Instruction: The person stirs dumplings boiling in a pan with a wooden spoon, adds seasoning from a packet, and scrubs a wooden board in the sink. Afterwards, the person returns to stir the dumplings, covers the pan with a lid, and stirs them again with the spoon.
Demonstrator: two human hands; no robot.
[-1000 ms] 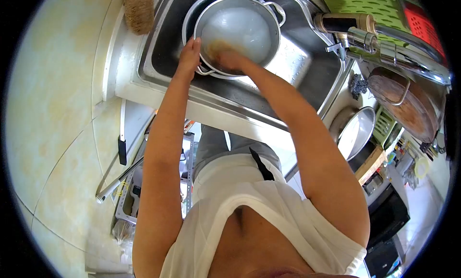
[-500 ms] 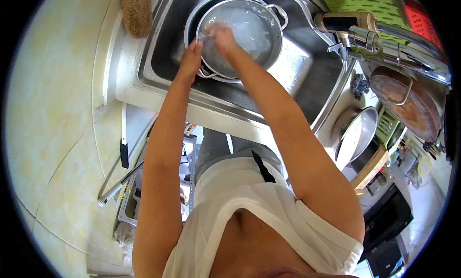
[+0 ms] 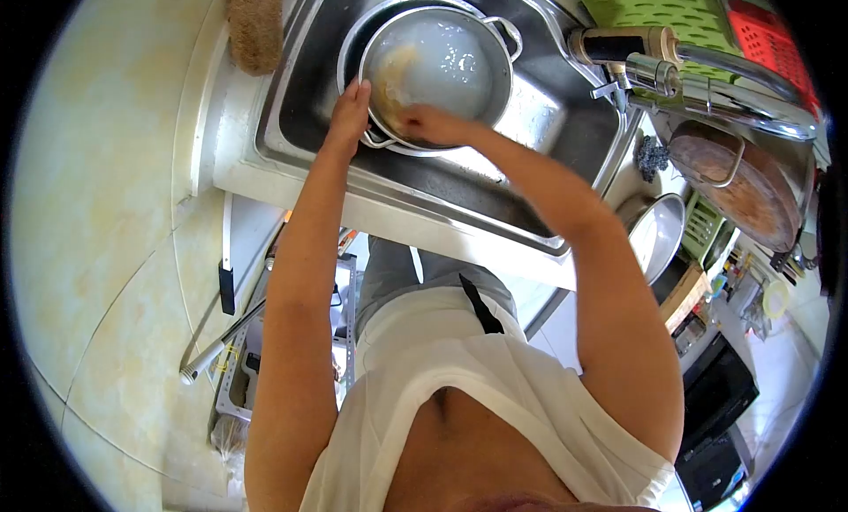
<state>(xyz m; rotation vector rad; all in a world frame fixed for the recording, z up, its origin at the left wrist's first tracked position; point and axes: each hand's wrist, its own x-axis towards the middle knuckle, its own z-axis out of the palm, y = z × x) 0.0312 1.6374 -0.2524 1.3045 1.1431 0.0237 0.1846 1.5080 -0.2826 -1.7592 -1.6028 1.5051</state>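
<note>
A two-handled metal pot (image 3: 505, 75) with cloudy water in it sits over a larger metal basin (image 3: 350, 57) in the steel sink (image 3: 565, 106). My left hand (image 3: 352, 114) grips the pot's left rim, beside its lower handle. Inside the pot, near the lower wall, is my right hand (image 3: 428, 123), its fingers curled and partly hidden, so what they hold cannot be made out. A tan-brown blurred patch (image 3: 389, 79) shows in the water along the pot's left side.
The faucet (image 3: 654, 70) reaches in from the right. Beyond it are green (image 3: 658, 13) and red baskets (image 3: 768, 44). A scouring pad (image 3: 652, 157), a round wooden board (image 3: 738, 181) and a metal bowl (image 3: 658, 234) lie right of the sink. A brown brush (image 3: 255, 26) is at the left.
My right hand went from the pot's lower part up to its left side, then back down toward the lower wall. The water's surface shifted. My left hand stayed on the rim.
</note>
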